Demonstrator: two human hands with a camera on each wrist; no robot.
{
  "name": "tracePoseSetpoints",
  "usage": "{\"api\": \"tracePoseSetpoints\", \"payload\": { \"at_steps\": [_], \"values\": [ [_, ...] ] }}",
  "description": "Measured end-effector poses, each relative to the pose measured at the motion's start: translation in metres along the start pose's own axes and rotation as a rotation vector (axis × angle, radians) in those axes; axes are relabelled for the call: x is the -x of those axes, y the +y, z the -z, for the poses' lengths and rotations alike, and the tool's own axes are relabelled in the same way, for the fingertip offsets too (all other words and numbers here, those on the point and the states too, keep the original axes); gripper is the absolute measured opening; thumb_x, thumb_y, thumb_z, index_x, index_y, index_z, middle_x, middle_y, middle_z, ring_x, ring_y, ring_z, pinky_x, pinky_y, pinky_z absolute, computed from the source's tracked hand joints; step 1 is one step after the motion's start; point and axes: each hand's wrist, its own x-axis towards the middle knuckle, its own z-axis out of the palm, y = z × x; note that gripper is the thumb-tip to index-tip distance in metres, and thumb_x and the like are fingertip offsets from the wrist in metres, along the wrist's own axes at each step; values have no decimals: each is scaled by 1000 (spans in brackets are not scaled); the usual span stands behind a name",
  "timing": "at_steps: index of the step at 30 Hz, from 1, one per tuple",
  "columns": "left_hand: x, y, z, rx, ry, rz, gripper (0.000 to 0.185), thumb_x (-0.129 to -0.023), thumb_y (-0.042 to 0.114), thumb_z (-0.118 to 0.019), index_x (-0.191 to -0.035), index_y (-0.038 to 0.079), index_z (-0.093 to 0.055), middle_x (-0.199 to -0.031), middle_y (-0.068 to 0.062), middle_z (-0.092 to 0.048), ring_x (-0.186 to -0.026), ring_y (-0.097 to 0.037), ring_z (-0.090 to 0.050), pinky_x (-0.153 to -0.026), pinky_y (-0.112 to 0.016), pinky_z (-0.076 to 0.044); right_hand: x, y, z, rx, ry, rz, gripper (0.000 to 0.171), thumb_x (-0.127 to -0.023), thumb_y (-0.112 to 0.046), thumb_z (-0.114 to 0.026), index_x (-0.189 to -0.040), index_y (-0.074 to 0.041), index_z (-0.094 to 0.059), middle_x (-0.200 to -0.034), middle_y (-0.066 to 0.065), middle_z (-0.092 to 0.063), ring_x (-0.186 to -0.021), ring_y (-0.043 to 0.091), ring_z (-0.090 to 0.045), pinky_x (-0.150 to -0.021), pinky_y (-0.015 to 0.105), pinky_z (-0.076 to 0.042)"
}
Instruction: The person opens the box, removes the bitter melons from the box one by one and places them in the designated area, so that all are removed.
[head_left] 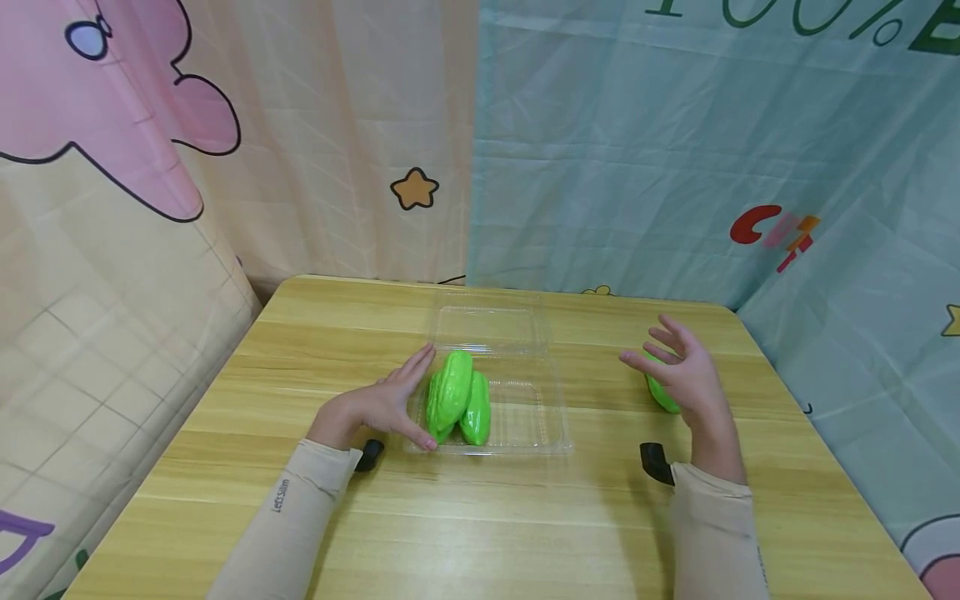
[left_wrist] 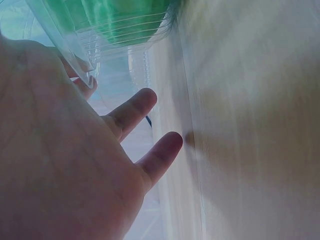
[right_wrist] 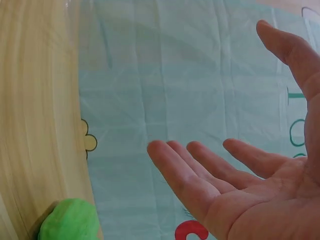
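Makeshift recording booth, small wooden table (head_left: 480, 517) at frame centre, cartoon-print cloth backdrops (head_left: 675, 150) hung close across the upper frame and both sides

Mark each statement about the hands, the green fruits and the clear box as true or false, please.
1. Two green fruits lie in the clear plastic box. True.
2. The box lid is closed over them. False: the lid lies open, behind the box.
3. The right hand grips a green fruit. False: its fingers are spread and hold nothing; a third green fruit lies on the table just behind it.
4. The left hand rests against the left side of the box, fingers straight. True.
5. The table is wooden in look. True.
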Motion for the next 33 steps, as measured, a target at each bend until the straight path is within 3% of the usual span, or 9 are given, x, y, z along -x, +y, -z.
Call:
{"api": "tracePoseSetpoints", "payload": {
  "at_steps": [3,9,17,27,33],
  "values": [
    [0,0,0,7,3,-5,147,-68,51,-91,-160,10,16,-166,-12,19,-150,-41,7,-113,-70,-5,0,-2,-2,-21,-49,9,100,-91,-26,-78,-164,-15,-10,-162,19,-26,-141,39,-38,-87,14,-48],
    [0,-1,0,8,-2,-10,148,-67,53,-91,-160,12,17,-166,-12,19,-150,-41,7,-113,-70,-5,2,-8,-10,-69,-138,31,98,-92,-21,-77,-163,-15,-10,-161,19,-28,-141,38,-39,-87,15,-49],
    [0,-2,0,3,-5,-11,148,-67,53,-91,-159,12,17,-166,-12,19,-150,-42,7,-113,-69,-4,0,-12,-29,-85,-208,35,100,-90,-19,-80,-163,-14,-12,-160,19,-29,-141,37,-39,-94,25,-50],
    [0,0,1,20,-2,-19,147,-68,50,-92,-160,10,16,-166,-13,19,-149,-42,7,-113,-69,-5,-3,-14,-59,-69,-269,71,100,-86,-17,-83,-162,-11,-18,-157,21,-34,-139,39,-41,-102,49,-46],
    [-1,-2,1,16,-2,-16,146,-68,51,-91,-160,9,15,-166,-12,19,-150,-41,7,-114,-69,-6,-3,-13,-73,-54,-297,71,100,-84,-18,-85,-161,-10,-21,-156,21,-37,-137,40,-43,-101,53,-46]
  ]
}}
